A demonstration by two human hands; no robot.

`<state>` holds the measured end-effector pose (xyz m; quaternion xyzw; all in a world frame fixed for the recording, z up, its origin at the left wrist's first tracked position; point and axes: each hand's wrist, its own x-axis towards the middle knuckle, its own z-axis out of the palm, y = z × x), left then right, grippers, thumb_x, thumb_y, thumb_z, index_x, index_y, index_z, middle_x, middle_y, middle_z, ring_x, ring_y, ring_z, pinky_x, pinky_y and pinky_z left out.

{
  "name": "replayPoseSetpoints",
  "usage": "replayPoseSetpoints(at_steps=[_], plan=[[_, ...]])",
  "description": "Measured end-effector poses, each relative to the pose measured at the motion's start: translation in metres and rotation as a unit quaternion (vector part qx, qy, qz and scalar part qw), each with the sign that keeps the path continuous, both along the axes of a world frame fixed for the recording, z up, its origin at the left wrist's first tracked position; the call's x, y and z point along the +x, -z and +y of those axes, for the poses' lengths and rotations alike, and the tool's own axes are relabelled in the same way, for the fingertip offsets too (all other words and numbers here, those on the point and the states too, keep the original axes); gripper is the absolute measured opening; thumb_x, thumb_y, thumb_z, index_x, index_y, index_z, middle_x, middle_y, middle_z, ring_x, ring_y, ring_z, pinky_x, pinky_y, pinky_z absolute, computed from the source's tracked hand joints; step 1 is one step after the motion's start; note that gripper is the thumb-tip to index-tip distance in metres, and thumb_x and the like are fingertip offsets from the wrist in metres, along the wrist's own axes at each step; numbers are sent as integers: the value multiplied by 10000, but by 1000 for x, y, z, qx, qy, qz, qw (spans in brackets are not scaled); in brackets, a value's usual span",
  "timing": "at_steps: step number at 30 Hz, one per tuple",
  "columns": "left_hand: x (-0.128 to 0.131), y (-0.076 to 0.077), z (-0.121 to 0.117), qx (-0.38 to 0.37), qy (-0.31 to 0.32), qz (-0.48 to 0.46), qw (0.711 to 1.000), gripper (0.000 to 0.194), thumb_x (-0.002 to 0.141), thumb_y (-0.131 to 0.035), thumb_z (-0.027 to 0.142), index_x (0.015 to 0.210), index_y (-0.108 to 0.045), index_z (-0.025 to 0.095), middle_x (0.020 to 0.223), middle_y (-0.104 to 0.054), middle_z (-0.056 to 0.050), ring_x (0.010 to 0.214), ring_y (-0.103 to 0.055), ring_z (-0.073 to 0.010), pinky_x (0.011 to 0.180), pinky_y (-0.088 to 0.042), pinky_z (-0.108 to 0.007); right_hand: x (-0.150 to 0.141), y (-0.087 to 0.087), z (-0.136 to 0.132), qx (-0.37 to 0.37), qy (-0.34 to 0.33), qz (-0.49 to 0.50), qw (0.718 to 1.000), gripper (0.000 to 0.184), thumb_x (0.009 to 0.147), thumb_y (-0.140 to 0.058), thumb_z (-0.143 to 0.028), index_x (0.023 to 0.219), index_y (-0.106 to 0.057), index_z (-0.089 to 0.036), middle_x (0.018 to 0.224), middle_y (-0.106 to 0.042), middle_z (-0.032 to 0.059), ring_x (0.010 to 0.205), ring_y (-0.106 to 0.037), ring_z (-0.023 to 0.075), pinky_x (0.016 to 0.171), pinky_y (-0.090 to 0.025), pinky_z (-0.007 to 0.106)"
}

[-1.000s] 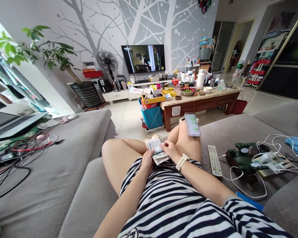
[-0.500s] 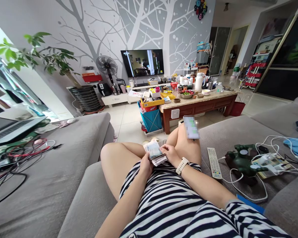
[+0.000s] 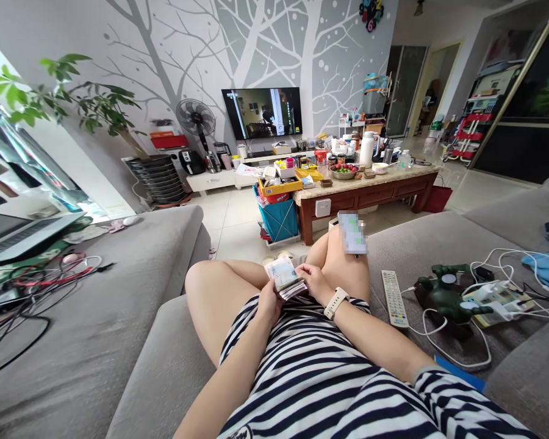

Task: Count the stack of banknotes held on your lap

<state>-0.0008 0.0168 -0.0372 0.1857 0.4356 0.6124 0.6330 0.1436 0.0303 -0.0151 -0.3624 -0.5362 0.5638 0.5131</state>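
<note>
The left hand (image 3: 269, 300) grips a folded stack of pale paper banknotes (image 3: 283, 277); the right hand's (image 3: 314, 283) fingers pinch its edge.

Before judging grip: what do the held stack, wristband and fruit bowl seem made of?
Held stack: matt paper, perhaps banknotes, from printed faces and thin layered edges.
Wristband: probably silicone, smooth and dull, from its even cream surface.
Fruit bowl: likely metal, smooth, from its grey sheen.

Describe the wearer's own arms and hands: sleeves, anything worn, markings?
Left hand: no watch or glove, forearm bare. Right hand: no glove; cream watch strap at the wrist. Right sleeve: navy-and-white stripes, plain greyish cuff. Left sleeve not visible.
</note>
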Motion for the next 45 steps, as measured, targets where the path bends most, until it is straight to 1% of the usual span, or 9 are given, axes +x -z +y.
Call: replayPoseSetpoints(at_steps=[8, 11, 13, 16, 19, 25, 31, 38, 45], plan=[[1, -3, -2, 11, 7, -3, 1000, 329, 866, -517, 255, 1112, -651, 81, 975, -718, -151, 886, -692, -263, 775, -570, -380, -1, -3, -2, -24, -7, 27, 999, 352, 676, -646, -524, 682, -551, -185, 577, -480, -24, 543, -420, 121, 528, -352, 251], [3, -3, -2, 20, -2, -28, 999, 338, 858, -513, 225, 1125, -633, 56, 955, -721, -154, 895, -692, -267, 800, -564, -393, -1, -3, -2, -19, -19, 38, 999, 389, 702, -616, -560, 647, -540, -183, 590, -509, -7, 547, -441, 125, 535, -362, 257], [4, -3, -3, 24, -11, -41, 999, 330, 850, -509, 196, 1123, -625, 51, 949, -722, -151, 896, -692, -264, 818, -558, -398, -1, -4, -2, -11, -22, 15, 1000, 388, 706, -621, -554, 634, -528, -184, 605, -532, 0, 556, -453, 127, 550, -373, 261], [5, -5, -5, 30, -14, -38, 999, 291, 831, -527, 172, 1073, -639, 57, 951, -721, -149, 893, -692, -258, 834, -552, -395, -2, -4, -3, -10, 13, -34, 999, 369, 670, -670, -525, 675, -504, -195, 591, -525, -14, 565, -456, 131, 561, -377, 263], [5, -8, -8, 36, -2, -15, 999, 251, 807, -557, 161, 1020, -652, 67, 931, -722, -144, 868, -693, -261, 818, -555, -395, -3, -4, -2, -9, 43, -52, 998, 377, 645, -695, -507, 729, -488, -203, 583, -502, -30, 578, -450, 134, 563, -366, 261], [2, -7, -10, 53, 19, 25, 998, 178, 774, -593, 123, 932, -672, 109, 887, -725, -132, 806, -696, -253, 793, -555, -369, -4, -3, 0, 1, 53, -65, 996, 351, 684, -659, -506, 673, -469, -211, 590, -493, -16, 637, -445, 156, 573, -348, 264], [2, -3, -4, 30, 11, -20, 999, 301, 859, -527, 241, 1071, -648, 65, 910, -723, -144, 830, -697, -256, 797, -560, -387, -1, -3, -3, 20, 47, -76, 996, 373, 688, -648, -522, 661, -485, -187, 604, -495, -8, 657, -445, 153, 586, -352, 263], [3, -5, -2, 24, -14, -44, 999, 276, 851, -529, 193, 1059, -659, 66, 942, -723, -143, 913, -688, -259, 843, -550, -376, 1, 0, -4, 26, 34, -63, 997, 253, 740, -653, -416, 694, -530, -199, 644, -557, 23, 701, -492, 182, 604, -377, 285], [3, -6, -1, 21, -4, -27, 999, 290, 855, -515, 199, 1065, -664, 66, 974, -720, -154, 900, -691, -278, 826, -555, -421, 0, 7, 1, 21, 25, -34, 999, 193, 752, -656, -377, 742, -571, -204, 679, -599, 32, 725, -525, 203, 599, -389, 291]])
